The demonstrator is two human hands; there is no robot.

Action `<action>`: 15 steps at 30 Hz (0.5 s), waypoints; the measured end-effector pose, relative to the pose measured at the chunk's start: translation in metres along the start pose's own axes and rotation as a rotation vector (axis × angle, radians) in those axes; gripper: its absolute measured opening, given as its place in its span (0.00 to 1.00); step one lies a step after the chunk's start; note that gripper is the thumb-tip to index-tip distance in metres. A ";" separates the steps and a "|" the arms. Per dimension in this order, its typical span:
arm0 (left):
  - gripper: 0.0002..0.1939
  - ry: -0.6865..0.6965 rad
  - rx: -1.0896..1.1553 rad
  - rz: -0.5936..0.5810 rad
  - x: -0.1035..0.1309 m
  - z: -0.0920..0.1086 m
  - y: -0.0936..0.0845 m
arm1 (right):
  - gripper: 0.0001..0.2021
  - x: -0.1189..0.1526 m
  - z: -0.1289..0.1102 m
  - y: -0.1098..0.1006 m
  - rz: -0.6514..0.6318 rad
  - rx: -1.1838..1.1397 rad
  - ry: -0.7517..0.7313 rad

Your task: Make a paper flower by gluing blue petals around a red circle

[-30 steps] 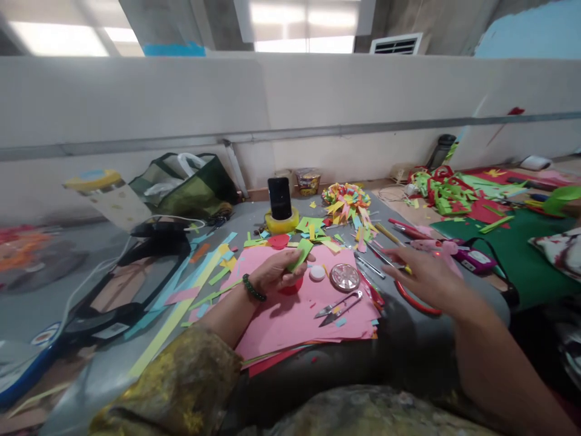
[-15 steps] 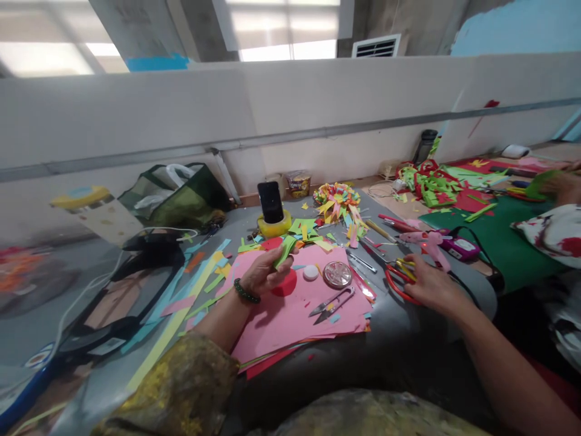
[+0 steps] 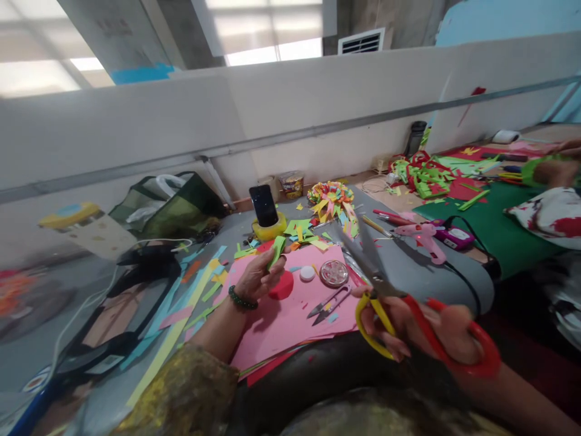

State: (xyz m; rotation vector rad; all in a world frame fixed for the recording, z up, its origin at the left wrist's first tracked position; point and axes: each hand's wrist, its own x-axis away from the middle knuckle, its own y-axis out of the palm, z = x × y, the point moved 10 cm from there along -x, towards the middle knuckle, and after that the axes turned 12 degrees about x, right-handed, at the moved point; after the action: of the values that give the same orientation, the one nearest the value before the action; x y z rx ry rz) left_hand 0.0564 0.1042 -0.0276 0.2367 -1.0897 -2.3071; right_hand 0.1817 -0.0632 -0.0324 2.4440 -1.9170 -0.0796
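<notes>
My left hand (image 3: 258, 275) pinches a folded piece of green paper (image 3: 276, 252) above a stack of pink paper sheets (image 3: 263, 330). My right hand (image 3: 408, 324) grips a pair of scissors (image 3: 384, 286) with one yellow and one red handle, its fingers in the loops. The blades point away from me, spread a little and blurred by motion. Between the hands, a red paper circle (image 3: 281, 286), a white round cap (image 3: 307, 274), a round patterned tin (image 3: 334, 274) and small thread snips (image 3: 329, 306) lie on the pink sheets.
Behind the sheets, a phone (image 3: 264, 206) leans on a yellow tape roll (image 3: 270, 227), near a colourful paper-strip bundle (image 3: 330, 197). A pink glue gun (image 3: 422, 239) lies right. A green bag (image 3: 167, 206) stands left. At far right is a co-worker's hand (image 3: 558, 169).
My right hand has lifted the scissors off the table and brought them nearer to me, fingers now through the handles. My left hand still holds the green paper. The view has shifted slightly.
</notes>
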 end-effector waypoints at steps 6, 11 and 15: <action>0.13 0.001 -0.051 -0.064 0.002 -0.002 0.008 | 0.41 -0.020 -0.008 0.043 -0.222 -0.287 -0.082; 0.14 -0.016 -0.100 -0.099 0.003 -0.006 0.016 | 0.45 -0.025 -0.004 0.052 -0.300 -0.310 -0.028; 0.18 -0.015 -0.159 -0.100 0.004 -0.007 0.019 | 0.44 -0.026 0.002 0.053 -0.308 -0.291 -0.030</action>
State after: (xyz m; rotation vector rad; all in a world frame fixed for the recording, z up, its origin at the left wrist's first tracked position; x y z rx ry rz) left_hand 0.0640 0.0876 -0.0179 0.2160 -0.9147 -2.4734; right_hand 0.1243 -0.0505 -0.0307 2.5176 -1.4027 -0.3754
